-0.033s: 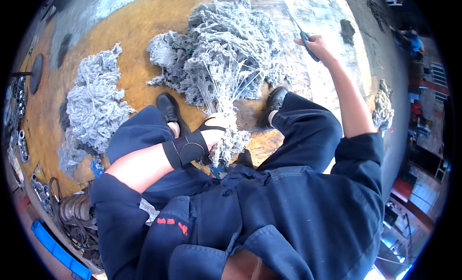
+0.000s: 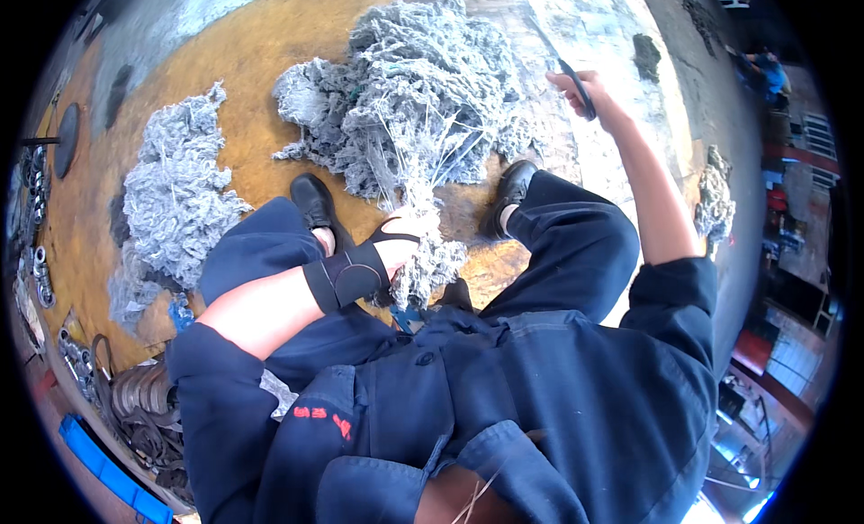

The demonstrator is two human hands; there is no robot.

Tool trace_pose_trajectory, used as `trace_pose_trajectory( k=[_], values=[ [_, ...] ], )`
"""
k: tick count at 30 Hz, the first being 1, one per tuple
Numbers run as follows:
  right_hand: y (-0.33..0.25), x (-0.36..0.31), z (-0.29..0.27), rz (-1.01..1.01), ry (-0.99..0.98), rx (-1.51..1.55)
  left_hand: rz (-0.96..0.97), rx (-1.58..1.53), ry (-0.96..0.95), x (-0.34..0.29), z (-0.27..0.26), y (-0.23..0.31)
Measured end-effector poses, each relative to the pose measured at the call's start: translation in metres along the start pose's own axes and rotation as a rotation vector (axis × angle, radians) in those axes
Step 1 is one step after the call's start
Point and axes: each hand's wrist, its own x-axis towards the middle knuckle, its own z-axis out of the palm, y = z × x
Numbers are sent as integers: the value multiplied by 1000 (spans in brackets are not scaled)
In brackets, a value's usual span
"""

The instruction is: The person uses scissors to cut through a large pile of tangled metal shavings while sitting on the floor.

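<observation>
A seated person's left hand (image 2: 400,245) is gripping a bundle of grey threads (image 2: 423,254) between their knees. Their right hand (image 2: 589,96), raised to the right, is clasping dark scissors (image 2: 576,85) near the big grey thread pile (image 2: 405,101).

A workshop: heaps of grey fibre waste (image 2: 175,200) on a stained concrete floor (image 2: 261,38), metal parts (image 2: 36,263) beside.
</observation>
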Motion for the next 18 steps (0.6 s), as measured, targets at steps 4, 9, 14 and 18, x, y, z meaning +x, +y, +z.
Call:
trace_pose_trajectory(
  k=[4, 9, 14, 18],
  values=[
    [7, -79, 48, 20, -332, 184, -21, -209, -179, 11, -22, -14],
    [23, -126, 119, 156, -763, 290, 222, -195, -211, 25, -50, -51],
    [63, -130, 136, 167, -1043, 179, -75, -112, -106, -7, -28, -2],
    [62, -126, 136, 138, -1075, -17, -38, 140, 90, -9, -22, 2]
  ],
)
